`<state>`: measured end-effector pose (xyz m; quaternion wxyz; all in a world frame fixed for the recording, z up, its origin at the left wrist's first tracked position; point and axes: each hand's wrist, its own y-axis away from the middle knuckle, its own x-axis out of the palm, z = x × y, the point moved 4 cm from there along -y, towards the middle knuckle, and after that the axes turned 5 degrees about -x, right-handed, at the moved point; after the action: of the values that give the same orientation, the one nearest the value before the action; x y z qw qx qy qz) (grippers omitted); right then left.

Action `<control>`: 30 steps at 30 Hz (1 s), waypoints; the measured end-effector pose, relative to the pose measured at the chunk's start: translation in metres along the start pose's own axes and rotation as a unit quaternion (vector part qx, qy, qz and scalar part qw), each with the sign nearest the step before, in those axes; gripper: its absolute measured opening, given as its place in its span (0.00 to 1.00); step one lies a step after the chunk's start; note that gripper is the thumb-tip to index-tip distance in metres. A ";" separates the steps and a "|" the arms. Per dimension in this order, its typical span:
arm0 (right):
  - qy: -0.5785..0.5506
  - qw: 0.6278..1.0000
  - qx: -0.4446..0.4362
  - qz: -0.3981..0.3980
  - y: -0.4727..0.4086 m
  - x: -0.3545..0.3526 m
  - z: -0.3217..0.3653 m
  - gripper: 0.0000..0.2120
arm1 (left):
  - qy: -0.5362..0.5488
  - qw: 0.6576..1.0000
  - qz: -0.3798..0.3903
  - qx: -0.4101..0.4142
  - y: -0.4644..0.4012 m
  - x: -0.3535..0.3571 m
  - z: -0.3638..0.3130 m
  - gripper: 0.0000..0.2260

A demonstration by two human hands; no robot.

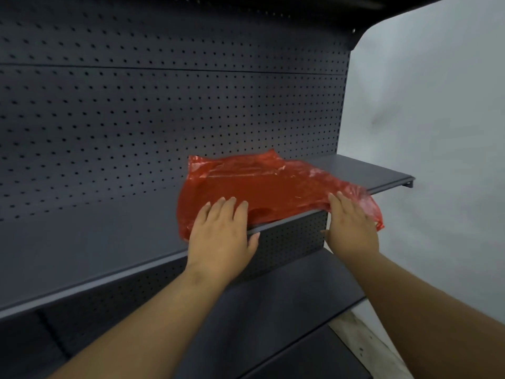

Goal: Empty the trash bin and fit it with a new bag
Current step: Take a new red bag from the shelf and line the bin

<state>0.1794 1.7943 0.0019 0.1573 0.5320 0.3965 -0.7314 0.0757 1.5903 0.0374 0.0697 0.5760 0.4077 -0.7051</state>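
Note:
A red plastic bag (273,187) lies flat and crumpled on the dark grey shelf (109,242), near its right end. My left hand (222,236) rests palm down on the bag's near left edge, fingers spread, with the thumb below the shelf lip. Over the bag's right end lies my right hand (351,228), also flat, and a corner of the bag hangs off the shelf beside it. Neither hand is closed around the plastic. No trash bin is in view.
A perforated dark back panel (164,105) rises behind the shelf. A lower shelf (287,310) juts out beneath my arms. A pale wall (437,132) stands to the right, with a strip of light floor (363,343) at its foot.

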 end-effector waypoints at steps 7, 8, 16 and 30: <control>0.107 0.994 -0.002 0.010 -0.039 0.011 -0.003 0.31 | 0.028 0.997 -0.019 0.065 -0.014 0.031 0.015 0.12; 0.109 0.994 0.001 0.006 -0.041 0.011 -0.005 0.29 | 0.032 0.996 -0.012 0.087 -0.014 0.035 0.013 0.11; 0.050 0.994 0.069 -0.072 -0.020 0.007 -0.055 0.16 | 0.100 0.979 -0.094 0.149 -0.017 0.039 -0.020 0.20; -0.189 0.917 0.322 -0.142 0.174 0.029 -0.188 0.26 | 0.553 0.822 0.134 0.014 0.045 0.142 -0.173 0.11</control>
<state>0.4047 1.8299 -0.1183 -0.0559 0.3440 0.1734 -0.9211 0.1856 1.7270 -0.1087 -0.0823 0.9191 0.2867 -0.2574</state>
